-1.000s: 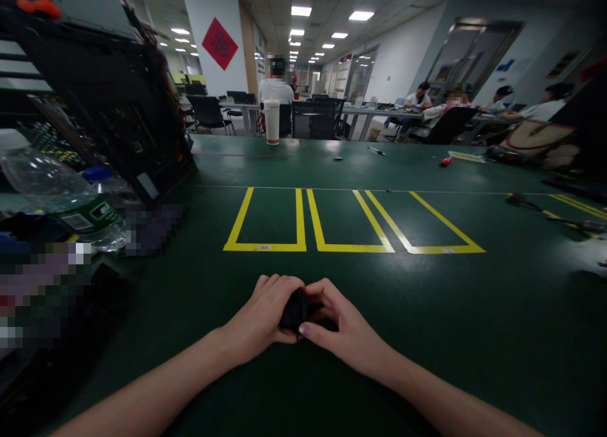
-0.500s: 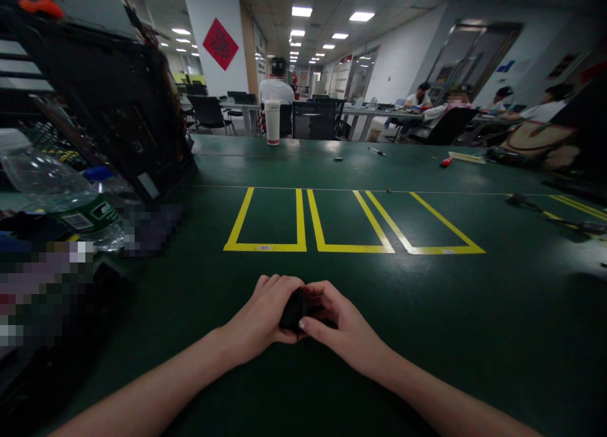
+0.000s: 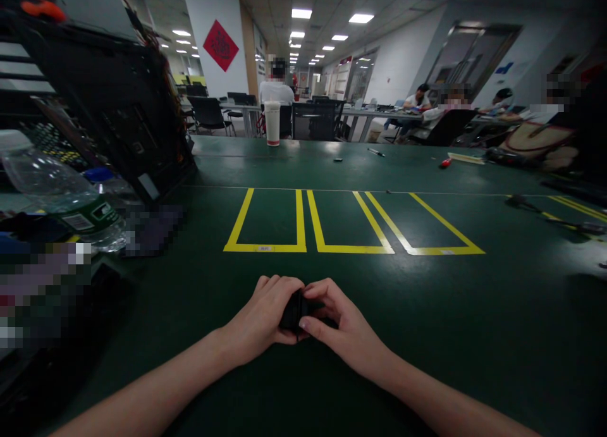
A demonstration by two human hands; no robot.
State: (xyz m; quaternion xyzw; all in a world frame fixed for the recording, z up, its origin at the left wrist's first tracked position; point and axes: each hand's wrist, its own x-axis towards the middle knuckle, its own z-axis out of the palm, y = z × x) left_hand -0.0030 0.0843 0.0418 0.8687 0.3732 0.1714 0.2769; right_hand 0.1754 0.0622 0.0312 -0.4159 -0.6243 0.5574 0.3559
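Between my two hands is a small black object [image 3: 293,312], dark and boxy with a seam or edge down its middle; its exact kind I cannot make out. My left hand [image 3: 264,310] wraps round it from the left, thumb over the top. From the right, my right hand [image 3: 339,320] grips it with curled fingers and the thumb pressed on the near side. Fingers and palms cover much of the object. Both hands are low over the green table [image 3: 379,336], nearer to me than the yellow tape frames [image 3: 265,248].
At left stand a clear plastic bottle [image 3: 57,190] and a big black computer case [image 3: 109,95]. A white cup [image 3: 272,124] is at the far edge. Beyond my hands lie a pen [image 3: 376,152], a red item [image 3: 444,163] and, at right, a dark cable [image 3: 545,214]. People sit farther back.
Almost nothing differs. My right hand's forefinger has shifted very slightly on the black object; the left hand looks still.
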